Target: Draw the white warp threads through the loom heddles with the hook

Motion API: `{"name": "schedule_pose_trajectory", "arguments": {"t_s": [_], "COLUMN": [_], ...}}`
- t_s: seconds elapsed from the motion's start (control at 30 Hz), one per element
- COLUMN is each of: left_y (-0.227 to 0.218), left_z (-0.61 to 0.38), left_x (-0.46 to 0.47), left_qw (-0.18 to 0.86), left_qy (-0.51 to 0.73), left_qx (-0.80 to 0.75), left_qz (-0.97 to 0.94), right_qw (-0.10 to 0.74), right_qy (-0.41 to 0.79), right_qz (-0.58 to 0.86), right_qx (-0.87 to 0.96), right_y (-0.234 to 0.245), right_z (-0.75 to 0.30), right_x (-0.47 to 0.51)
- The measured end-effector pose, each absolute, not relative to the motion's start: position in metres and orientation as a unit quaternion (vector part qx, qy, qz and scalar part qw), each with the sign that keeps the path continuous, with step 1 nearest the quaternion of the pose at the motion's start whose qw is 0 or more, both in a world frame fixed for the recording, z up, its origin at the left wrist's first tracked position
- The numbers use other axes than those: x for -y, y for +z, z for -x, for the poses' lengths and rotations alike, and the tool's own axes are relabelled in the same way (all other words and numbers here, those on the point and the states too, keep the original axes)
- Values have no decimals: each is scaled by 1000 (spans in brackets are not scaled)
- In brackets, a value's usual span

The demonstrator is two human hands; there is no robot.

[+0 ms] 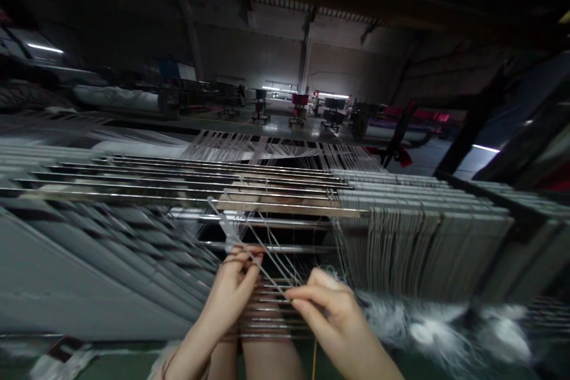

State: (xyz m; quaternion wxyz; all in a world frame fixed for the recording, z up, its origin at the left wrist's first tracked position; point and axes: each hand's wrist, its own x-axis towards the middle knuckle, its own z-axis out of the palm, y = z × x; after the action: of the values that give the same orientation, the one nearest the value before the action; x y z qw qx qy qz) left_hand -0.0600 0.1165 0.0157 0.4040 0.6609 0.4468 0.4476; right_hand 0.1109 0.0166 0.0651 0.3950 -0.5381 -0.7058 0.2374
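My left hand point(236, 282) is closed in the middle of a loom frame, fingers curled at the lower end of a bunch of white threads point(231, 228). To its right, lower down, my right hand point(332, 314) pinches a thin pale heddle point(268, 276) between thumb and forefinger. That heddle slants up to the left, past my left fingertips, to the metal bars point(276, 208). Several loose strands point(276, 243) run down toward my right fingers. Below the right hand hangs a thin yellow strip point(314, 359); whether it is held is unclear.
Dense grey heddles point(414, 255) hang on the right, and more point(133, 267) slant down on the left. White thread waste point(427, 332) lies at lower right. Beyond the bars stretch warp threads point(276, 145). A large white roll point(118, 98) stands at the back left.
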Motion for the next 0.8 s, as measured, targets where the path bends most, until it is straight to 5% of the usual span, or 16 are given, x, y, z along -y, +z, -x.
{"name": "schedule_pose_trajectory", "arguments": {"t_s": [0.17,0.43,0.6,0.8], "left_y": [31,44,49,16], "left_z": [65,68,60,69], "left_x": [-93,-84,-68,-109], "left_qw": [295,460,405,449], "left_qy": [447,417,334,461], "left_qx": [-413,-330,-297,-421], "left_qz": [-737,-711,-798,-639], "right_qw": [332,374,396,569], "right_qy": [237,250,283,191], "right_qz": [508,534,525,491], "right_qx": [758,716,698,632], "right_y": [68,69,62,42], "right_z": [-93,-113,-116,-112], "right_x": [-29,-32,-39,-19]}}
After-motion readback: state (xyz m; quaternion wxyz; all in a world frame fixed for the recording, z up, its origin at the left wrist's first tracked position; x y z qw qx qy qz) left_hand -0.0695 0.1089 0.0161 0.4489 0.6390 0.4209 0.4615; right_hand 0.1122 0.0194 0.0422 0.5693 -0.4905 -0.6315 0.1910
